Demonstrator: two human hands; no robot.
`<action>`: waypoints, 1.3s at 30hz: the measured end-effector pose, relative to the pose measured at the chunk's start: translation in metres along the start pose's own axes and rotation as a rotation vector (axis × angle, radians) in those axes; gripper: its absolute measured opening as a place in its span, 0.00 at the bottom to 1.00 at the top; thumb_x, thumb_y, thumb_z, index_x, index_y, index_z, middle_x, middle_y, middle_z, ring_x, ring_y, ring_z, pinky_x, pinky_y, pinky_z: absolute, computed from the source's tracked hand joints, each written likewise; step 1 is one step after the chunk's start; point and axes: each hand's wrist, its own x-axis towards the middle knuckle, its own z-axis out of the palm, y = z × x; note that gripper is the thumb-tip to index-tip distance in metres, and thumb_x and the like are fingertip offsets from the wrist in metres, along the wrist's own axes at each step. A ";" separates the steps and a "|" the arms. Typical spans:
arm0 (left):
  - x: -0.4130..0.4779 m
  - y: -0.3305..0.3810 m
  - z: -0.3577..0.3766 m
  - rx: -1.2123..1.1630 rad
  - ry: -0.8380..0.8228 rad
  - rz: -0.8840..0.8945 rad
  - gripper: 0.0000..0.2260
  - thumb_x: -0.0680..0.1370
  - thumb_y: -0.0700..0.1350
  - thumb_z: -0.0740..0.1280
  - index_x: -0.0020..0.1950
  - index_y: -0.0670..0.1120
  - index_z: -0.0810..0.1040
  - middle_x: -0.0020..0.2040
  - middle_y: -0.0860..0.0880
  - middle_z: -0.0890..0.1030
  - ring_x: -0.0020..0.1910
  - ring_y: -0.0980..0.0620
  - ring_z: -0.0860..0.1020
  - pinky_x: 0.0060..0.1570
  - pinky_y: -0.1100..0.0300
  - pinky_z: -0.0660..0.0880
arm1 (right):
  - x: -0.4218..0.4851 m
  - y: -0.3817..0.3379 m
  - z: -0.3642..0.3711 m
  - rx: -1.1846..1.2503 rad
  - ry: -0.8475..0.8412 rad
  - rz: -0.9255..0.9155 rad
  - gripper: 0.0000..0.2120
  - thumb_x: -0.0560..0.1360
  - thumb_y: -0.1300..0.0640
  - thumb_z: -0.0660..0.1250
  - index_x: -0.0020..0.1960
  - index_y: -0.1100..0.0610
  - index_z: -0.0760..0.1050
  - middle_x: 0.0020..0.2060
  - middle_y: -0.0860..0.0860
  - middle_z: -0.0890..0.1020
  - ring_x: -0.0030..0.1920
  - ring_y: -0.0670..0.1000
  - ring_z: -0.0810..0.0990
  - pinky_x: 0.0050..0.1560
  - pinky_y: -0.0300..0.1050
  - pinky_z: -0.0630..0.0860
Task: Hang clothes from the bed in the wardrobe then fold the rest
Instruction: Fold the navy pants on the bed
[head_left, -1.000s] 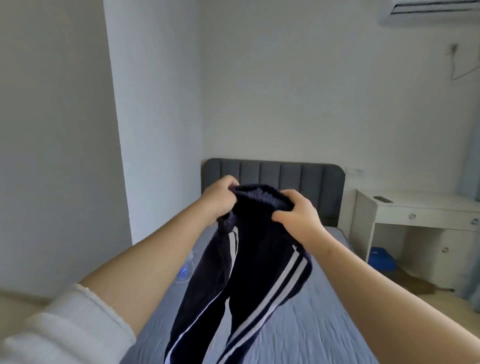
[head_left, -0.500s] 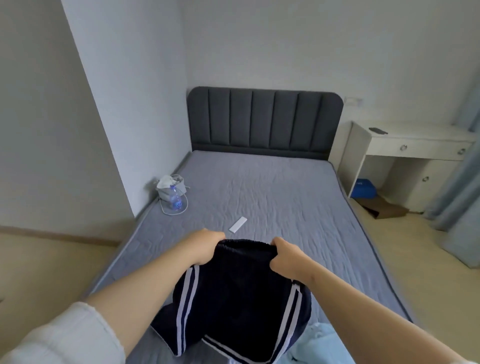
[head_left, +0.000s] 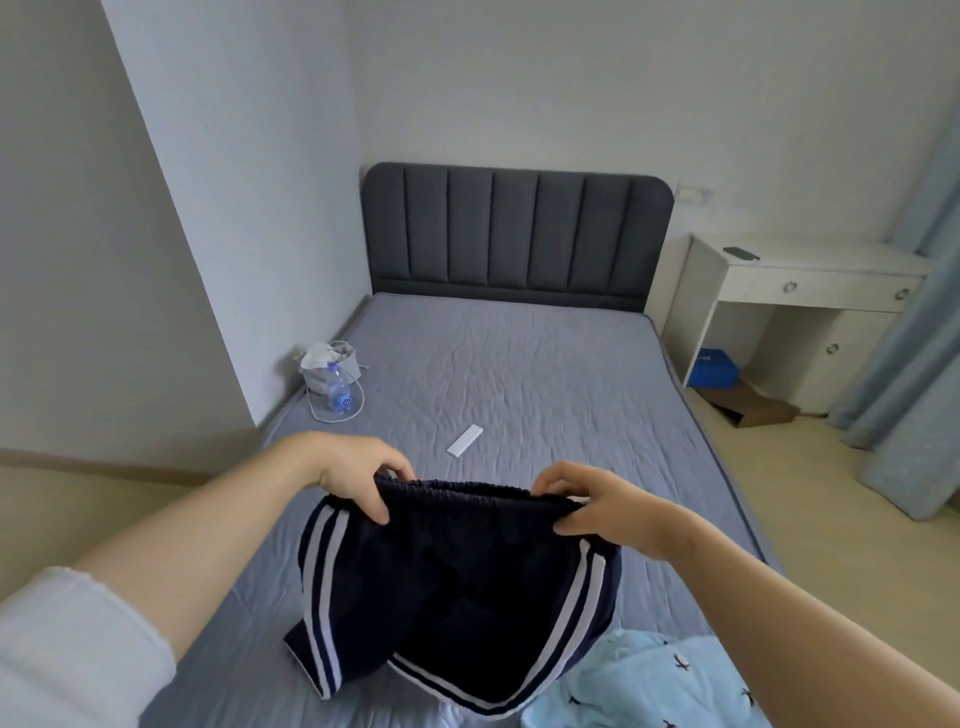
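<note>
most of the view was taken up by a bed (head_left: 519, 364) covered in a grey-blue sheet, closed off at the far end by a dark padded headboard (head_left: 514, 234). a white desk (head_left: 810, 280) was seen to its right, with pale blue curtains (head_left: 919, 338) hung beside it. navy track trousers (head_left: 457, 587) with white side stripes were held over the near part of the bed, the elastic waistband stretched between both hands and the legs bunched on the sheet below. a light blue garment (head_left: 649, 686) was laid just beside them at the near right. the waistband's left end was pinched by the left hand (head_left: 353, 473), fingers curled over the edge, and its right end was gripped likewise by the right hand (head_left: 602, 506). a white bag (head_left: 324, 364) with a water bottle (head_left: 338, 392) was set at the bed's left edge, and a small white strip (head_left: 465, 440) was seen mid-bed.
</note>
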 end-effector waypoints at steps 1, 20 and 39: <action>-0.002 0.000 -0.005 0.023 0.017 0.013 0.16 0.71 0.41 0.72 0.57 0.51 0.76 0.45 0.58 0.75 0.43 0.58 0.74 0.44 0.69 0.70 | -0.002 -0.001 -0.002 0.025 -0.045 0.010 0.17 0.72 0.71 0.63 0.49 0.49 0.76 0.51 0.49 0.79 0.47 0.47 0.79 0.49 0.39 0.78; -0.040 0.019 -0.048 -0.755 0.174 0.117 0.13 0.65 0.35 0.73 0.49 0.36 0.80 0.45 0.42 0.82 0.43 0.48 0.81 0.52 0.54 0.78 | -0.014 -0.024 -0.049 0.775 0.386 -0.084 0.09 0.67 0.65 0.71 0.47 0.66 0.79 0.41 0.62 0.84 0.40 0.59 0.84 0.35 0.48 0.80; -0.060 -0.002 -0.059 -0.984 0.178 0.445 0.22 0.63 0.32 0.71 0.53 0.51 0.82 0.52 0.47 0.82 0.51 0.48 0.81 0.46 0.57 0.79 | -0.016 -0.036 -0.058 0.774 0.146 -0.218 0.07 0.64 0.66 0.67 0.35 0.56 0.81 0.36 0.57 0.82 0.36 0.55 0.83 0.36 0.48 0.80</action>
